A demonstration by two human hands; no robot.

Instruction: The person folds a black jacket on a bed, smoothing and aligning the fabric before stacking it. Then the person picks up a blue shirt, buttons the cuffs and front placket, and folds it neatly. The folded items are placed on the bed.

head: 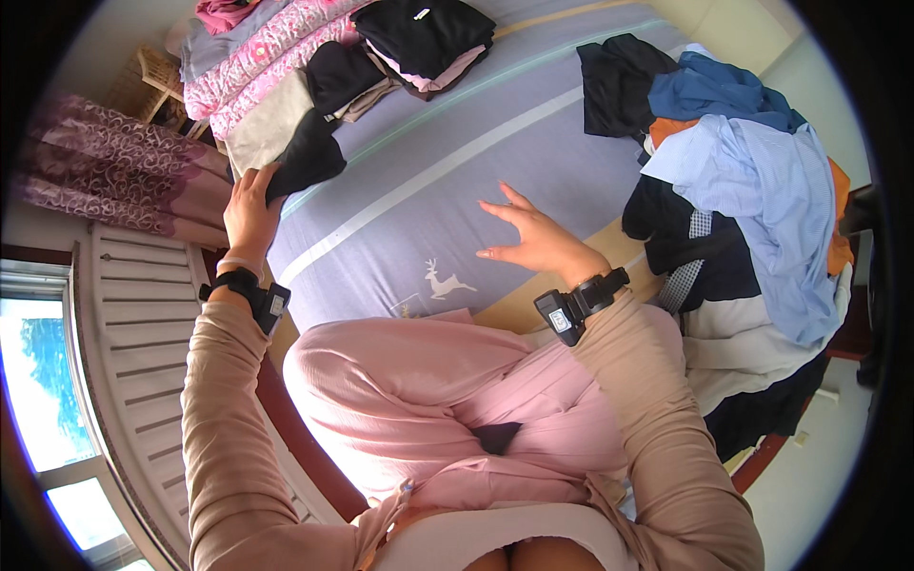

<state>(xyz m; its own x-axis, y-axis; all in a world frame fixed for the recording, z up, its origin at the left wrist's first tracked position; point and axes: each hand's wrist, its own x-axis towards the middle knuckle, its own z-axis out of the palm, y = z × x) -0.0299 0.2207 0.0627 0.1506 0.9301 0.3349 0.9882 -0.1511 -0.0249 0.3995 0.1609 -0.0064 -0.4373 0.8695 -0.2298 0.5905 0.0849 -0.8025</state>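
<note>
At the left side of the bed, my left hand point(253, 212) is on the near end of a black garment point(312, 155). Part of that cloth lies between thumb and fingers; whether they pinch it cannot be seen. A beige folded garment point(268, 123) lies just beyond and partly under the black one. My right hand point(537, 234) is held over the middle of the bed, fingers spread, with nothing in it. To its right is a loose heap with a light blue striped shirt point(760, 178), a dark blue garment point(721, 93) and black clothes point(625, 82).
Folded black clothes point(428, 32) and a rolled pink floral quilt point(275, 57) lie at the far left. The bedsheet point(443, 185) bears a white deer print. My crossed legs in pink trousers point(407, 378) are in front. A radiator point(146, 321) and curtain point(136, 171) flank the left side.
</note>
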